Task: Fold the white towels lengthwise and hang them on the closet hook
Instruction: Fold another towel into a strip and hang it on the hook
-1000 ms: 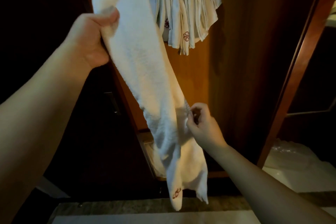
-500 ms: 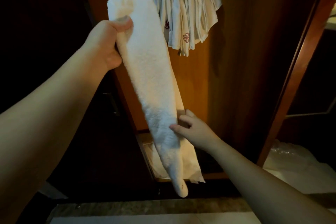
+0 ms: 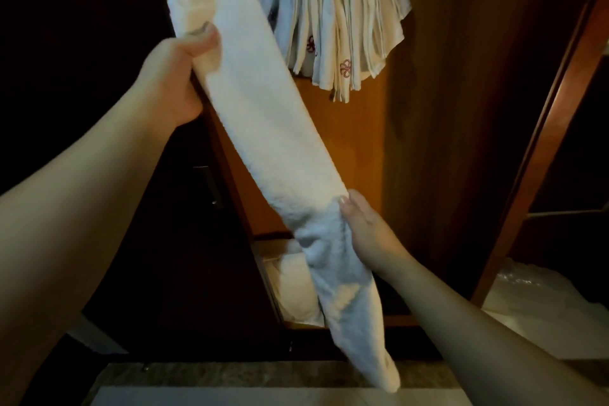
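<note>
the white towel (image 3: 263, 128) is folded into a long narrow strip, slanting from upper left to lower right in front of the open closet. the right hand (image 3: 365, 234) clasps it low down, thumb on top, fingers behind; the left hand (image 3: 174, 76) pinches it near the top end, thumb on the front. to finish well, keep the strip taut and the long edges together, then lift its middle toward the bundle of hung towels (image 3: 342, 23) above. the hook itself is cut off at the frame's top, and it probably sits under that bundle. the closet's dark left side shows nothing clearly.
</note>
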Available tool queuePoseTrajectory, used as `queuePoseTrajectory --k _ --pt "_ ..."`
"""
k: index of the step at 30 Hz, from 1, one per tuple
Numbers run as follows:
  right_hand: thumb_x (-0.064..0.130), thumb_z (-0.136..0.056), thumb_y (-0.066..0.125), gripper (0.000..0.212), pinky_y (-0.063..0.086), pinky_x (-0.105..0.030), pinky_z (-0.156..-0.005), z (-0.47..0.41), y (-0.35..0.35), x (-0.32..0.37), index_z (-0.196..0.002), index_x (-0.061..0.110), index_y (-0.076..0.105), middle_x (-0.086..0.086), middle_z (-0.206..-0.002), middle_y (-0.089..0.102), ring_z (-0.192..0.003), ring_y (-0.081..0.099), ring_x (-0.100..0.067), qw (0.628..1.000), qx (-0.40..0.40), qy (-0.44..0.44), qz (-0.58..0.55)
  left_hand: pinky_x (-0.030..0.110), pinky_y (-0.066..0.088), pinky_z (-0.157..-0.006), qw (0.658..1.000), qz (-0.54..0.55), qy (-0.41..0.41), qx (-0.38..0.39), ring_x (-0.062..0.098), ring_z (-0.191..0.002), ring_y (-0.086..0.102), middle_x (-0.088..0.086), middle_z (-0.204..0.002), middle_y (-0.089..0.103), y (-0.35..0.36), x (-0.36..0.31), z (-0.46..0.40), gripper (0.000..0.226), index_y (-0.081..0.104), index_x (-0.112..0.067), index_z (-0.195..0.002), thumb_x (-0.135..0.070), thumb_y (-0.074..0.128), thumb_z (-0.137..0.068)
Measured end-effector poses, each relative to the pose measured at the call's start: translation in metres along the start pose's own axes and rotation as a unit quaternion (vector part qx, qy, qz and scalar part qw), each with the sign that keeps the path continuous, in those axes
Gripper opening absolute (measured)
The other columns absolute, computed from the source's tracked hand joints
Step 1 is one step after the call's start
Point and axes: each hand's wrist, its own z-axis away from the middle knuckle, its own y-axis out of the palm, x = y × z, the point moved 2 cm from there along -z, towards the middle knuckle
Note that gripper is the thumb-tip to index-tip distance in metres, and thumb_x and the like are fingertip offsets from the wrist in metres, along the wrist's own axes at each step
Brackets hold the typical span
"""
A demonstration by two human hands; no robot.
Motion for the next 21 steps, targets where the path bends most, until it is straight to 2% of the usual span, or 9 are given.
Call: queuePoseTrajectory --k 3,6,8,11,14,15,17,18,21 --pt "0.062 -0.099 0.041 0.035 0.052 -0.055 -0.08 0.003 0.001 -0.007 -0.103 0.032 0.058 -0.016 -0.102 0.063 -0.094 0.062 -0.036 0.997 0.009 -0.023 0.078 0.047 0.057 -0.093 1.0 0.012 -0.007 0.003 0.022 -0.105 0.071 0.001 -0.102 0.075 -0.003 0.0 0.002 0.014 0.066 -0.016 -0.104 -0.02 0.066 -0.091" --pt "0.06 -0.099 0.043 0.023 0.05 -0.03 -0.067 0.005 0.0 -0.007 -0.098 0.043 0.058 0.001 -0.089 0.063 -0.075 0.061 -0.014 0.993 -0.071 -0.056 0.074 0.036 0.062 -0.066 1.0 0.014 0.002 -0.019 0.021 -0.093 0.075 0.0 -0.099 0.078 -0.006 0.002 0.003 0.024 0.066 -0.017 -0.108 -0.023 0.072 -0.086" --pt "0.061 -0.096 0.044 0.014 0.043 -0.016 -0.057 0.005 -0.003 -0.007 -0.095 0.055 0.056 0.012 -0.082 0.062 -0.065 0.055 0.0 0.985 -0.126 -0.094 0.072 0.037 0.06 -0.065 0.999 0.015 -0.008 -0.045 0.021 -0.089 0.076 0.0 -0.095 0.078 -0.007 0.004 0.002 0.027 0.065 -0.017 -0.108 -0.024 0.074 -0.084" --pt "0.064 -0.093 0.05 0.015 0.046 -0.016 -0.059 0.004 -0.007 -0.009 -0.107 0.065 0.045 0.02 -0.091 0.067 -0.073 0.063 0.001 0.984 -0.129 -0.081 0.087 0.04 0.06 -0.068 0.997 0.013 -0.035 -0.071 0.022 -0.085 0.076 0.001 -0.092 0.078 -0.006 0.007 0.0 0.024 0.065 -0.015 -0.107 -0.022 0.073 -0.086" --pt "0.071 -0.076 0.065 0.056 0.054 -0.014 -0.068 -0.003 -0.018 -0.008 -0.122 0.048 0.044 0.014 -0.103 0.073 -0.087 0.069 0.003 0.995 -0.016 0.033 0.092 0.04 0.061 -0.071 0.997 0.004 -0.049 -0.067 0.023 -0.087 0.076 0.003 -0.093 0.078 -0.004 0.013 0.0 0.02 0.066 -0.013 -0.107 -0.019 0.071 -0.088" --pt "0.071 -0.072 0.073 0.063 0.058 -0.022 -0.079 -0.006 -0.022 -0.008 -0.121 0.038 0.052 0.009 -0.111 0.073 -0.093 0.071 -0.003 0.992 0.043 0.08 0.091 0.04 0.061 -0.073 0.997 0.003 -0.053 -0.064 0.023 -0.088 0.076 0.003 -0.094 0.078 -0.003 0.016 -0.001 0.019 0.066 -0.012 -0.107 -0.019 0.071 -0.089" --pt "0.056 -0.068 0.083 0.066 0.056 -0.047 -0.096 -0.009 -0.029 -0.011 -0.121 0.021 0.063 -0.005 -0.118 0.073 -0.106 0.071 -0.024 0.969 0.168 0.177 0.043 0.039 0.061 -0.075 0.996 0.004 -0.068 -0.058 0.022 -0.087 0.076 0.003 -0.092 0.078 0.0 0.021 -0.001 0.018 0.066 -0.012 -0.105 -0.018 0.071 -0.089" --pt "0.045 -0.068 0.084 0.065 0.054 -0.05 -0.098 -0.01 -0.031 -0.011 -0.122 0.015 0.064 -0.009 -0.118 0.073 -0.11 0.07 -0.03 0.95 0.225 0.218 0.019 0.039 0.062 -0.072 0.995 0.003 -0.08 -0.065 0.022 -0.083 0.076 0.002 -0.089 0.078 0.002 0.024 -0.001 0.017 0.065 -0.013 -0.103 -0.019 0.073 -0.089" --pt "0.026 -0.072 0.082 0.055 0.058 -0.036 -0.088 -0.009 -0.033 -0.006 -0.122 0.013 0.063 -0.005 -0.114 0.075 -0.107 0.071 -0.023 0.9 0.329 0.285 -0.005 0.035 0.06 -0.052 0.989 -0.003 -0.112 -0.093 0.021 -0.07 0.075 0.001 -0.074 0.076 0.012 0.032 -0.005 0.018 0.06 -0.014 -0.094 -0.02 0.075 -0.087"
